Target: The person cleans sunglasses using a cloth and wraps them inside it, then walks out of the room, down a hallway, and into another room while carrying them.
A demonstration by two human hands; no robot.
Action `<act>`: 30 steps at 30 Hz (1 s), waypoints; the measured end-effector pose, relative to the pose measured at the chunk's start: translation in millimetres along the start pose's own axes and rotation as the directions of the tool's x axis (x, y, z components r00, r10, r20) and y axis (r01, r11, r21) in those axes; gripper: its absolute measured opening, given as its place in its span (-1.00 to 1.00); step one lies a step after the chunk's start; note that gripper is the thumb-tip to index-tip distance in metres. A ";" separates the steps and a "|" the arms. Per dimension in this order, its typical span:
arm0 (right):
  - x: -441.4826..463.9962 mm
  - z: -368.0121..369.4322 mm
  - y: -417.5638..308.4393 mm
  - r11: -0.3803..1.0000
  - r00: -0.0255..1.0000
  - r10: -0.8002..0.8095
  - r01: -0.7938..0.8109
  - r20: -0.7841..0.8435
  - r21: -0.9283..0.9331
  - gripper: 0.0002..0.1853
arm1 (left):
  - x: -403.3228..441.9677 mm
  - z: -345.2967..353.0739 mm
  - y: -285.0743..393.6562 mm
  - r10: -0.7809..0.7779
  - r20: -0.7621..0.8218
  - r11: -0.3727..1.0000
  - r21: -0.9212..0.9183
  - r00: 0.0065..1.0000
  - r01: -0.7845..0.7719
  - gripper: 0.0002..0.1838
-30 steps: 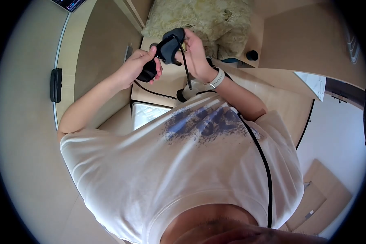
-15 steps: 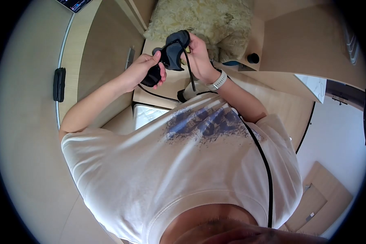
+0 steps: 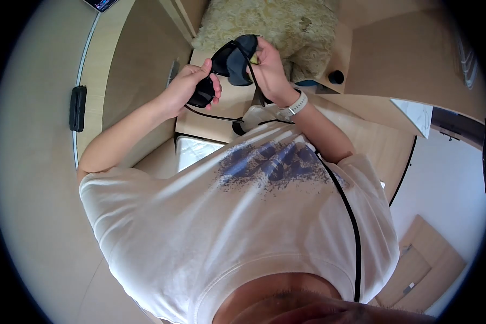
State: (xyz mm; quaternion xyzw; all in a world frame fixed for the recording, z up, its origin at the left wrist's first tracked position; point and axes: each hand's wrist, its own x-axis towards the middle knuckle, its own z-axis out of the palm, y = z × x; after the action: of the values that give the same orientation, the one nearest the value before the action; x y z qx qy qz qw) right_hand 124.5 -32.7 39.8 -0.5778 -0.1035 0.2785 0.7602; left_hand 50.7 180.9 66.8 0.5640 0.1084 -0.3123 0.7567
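Note:
Black sunglasses (image 3: 203,93) with dark lenses are held in front of my chest, their thin temples pointing down toward the shirt. My left hand (image 3: 184,88) pinches them near the bridge, thumb on top and fingers around the lower lens. A dark grey cloth (image 3: 240,69) lies against the other lens. My right hand (image 3: 270,70), with a light watch (image 3: 295,103) on its wrist, is closed on this cloth at the far lens. A small yellow-green patch shows between its fingers.
A patterned yellowish cushion (image 3: 264,24) lies beyond my hands. A black case (image 3: 78,108) rests on the left ledge, below a device's corner (image 3: 101,4). A small black cup-like object (image 3: 336,76) stands at right. A black cable (image 3: 346,202) crosses the shirt.
The cloth has shifted and turned around the far lens, so more of that dark lens shows. My right hand has moved slightly to the right; my left hand keeps its hold.

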 end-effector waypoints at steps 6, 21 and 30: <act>-0.6 19.1 5.9 0.983 0.984 -0.174 0.171 -0.048 -0.063 -0.54 | -4.1 11.6 4.1 -0.014 -0.027 1.000 -0.001 1.000 0.014 -0.31; 6.5 16.0 2.1 0.984 0.983 -0.170 0.165 -0.069 -0.069 -0.50 | 4.7 9.8 0.5 0.100 -0.040 0.987 0.126 0.994 -0.094 -0.28; 4.2 6.4 -2.7 0.984 0.981 -0.166 0.171 -0.105 0.041 -0.55 | 9.0 6.4 1.8 0.170 -0.021 0.977 0.134 0.985 -0.166 -0.27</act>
State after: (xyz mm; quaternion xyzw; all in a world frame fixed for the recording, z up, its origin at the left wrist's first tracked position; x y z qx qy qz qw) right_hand 125.7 -25.7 43.6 -0.5613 -0.1062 0.1861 0.7994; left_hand 57.6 172.1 65.8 0.6250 0.0516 -0.2444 0.7396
